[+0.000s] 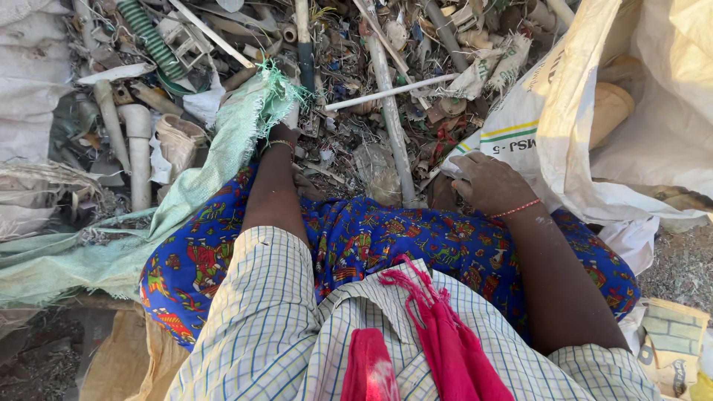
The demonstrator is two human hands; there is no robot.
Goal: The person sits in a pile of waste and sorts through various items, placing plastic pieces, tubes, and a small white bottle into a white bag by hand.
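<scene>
Seen from above, seated on the ground before a heap of mixed scrap (pixel 356 96). Left hand (pixel 286 137) reaching forward into the heap, mostly hidden behind the frayed edge of a pale green woven sack (pixel 223 156); cannot tell whether open or gripping. Thin bangle at that wrist. Right hand (pixel 486 182) curled, fingers (pixel 464 174) bent down and pinching the near edge of a white woven sack (pixel 549 111) with green and yellow stripes, just beside the right knee. Hands well apart, one at each side of the lap. Red thread around the right wrist. Between the hands, a long grey pipe (pixel 394 119) running away into the heap, crossed by a thin white rod (pixel 390 91). Left of the green sack, white pipe pieces (pixel 137 148) and a green ribbed hose (pixel 152 41). Blue patterned cloth (pixel 386 241) over the lap, checked shirt and red scarf (pixel 438 334) nearest the camera.
</scene>
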